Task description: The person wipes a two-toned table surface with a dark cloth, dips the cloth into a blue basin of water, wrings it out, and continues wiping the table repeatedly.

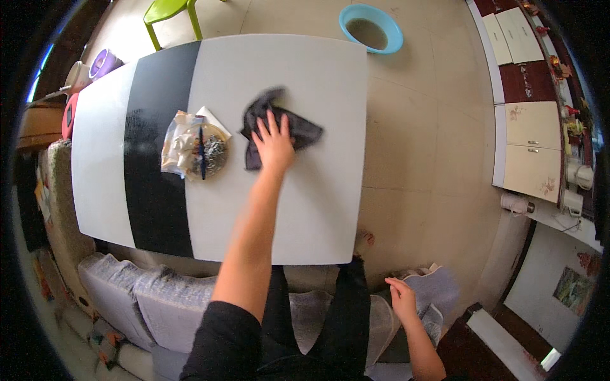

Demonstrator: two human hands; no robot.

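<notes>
A dark, crumpled cloth point(304, 130) lies on the white part of the table point(324, 209). My left hand point(274, 143) rests on top of it, fingers spread and pressed flat against the fabric. Left of the cloth sits a round tray or dish point(217, 155) of small, dark, shiny things too fine to make out. A clear plastic bag point(180, 149) with pale contents and a dark pen-like stick point(203, 152) are beside it. Away from the table, my right hand point(403, 300) hangs over the seat at lower right, empty, its fingers loosely extended.
A black band point(159, 209) crosses the table. Beyond its far right corner, a blue basin point(391, 32) of murky water stands on the floor. A green chair point(166, 9) is at the far side; a grey padded sofa point(168, 305) runs along the near edge. Cabinets point(532, 152) line the right.
</notes>
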